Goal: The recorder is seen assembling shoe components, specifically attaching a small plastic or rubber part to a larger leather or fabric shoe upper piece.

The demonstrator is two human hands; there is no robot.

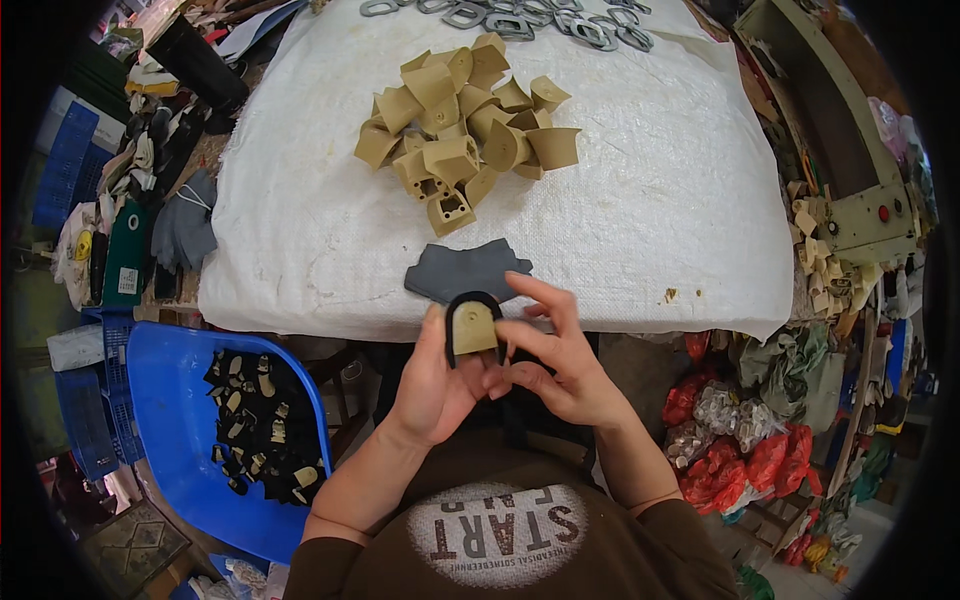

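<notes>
A beige shoe heel with a black covering curved around its edge is held up at the table's near edge. My left hand grips it from the left and below, its thumb along the black side. My right hand has its fingertips against the heel's right side, with the index finger raised and the thumb below. Just beyond lie dark grey cut pieces of flat sheet, perhaps stacked. Farther back is a pile of bare beige heels, some with hollow undersides showing.
White woven sheeting covers the table. Grey ring-shaped pieces lie at the far edge. A blue basin at left holds several black-covered heels. Grey gloves hang beside the table. Red plastic bags sit at lower right.
</notes>
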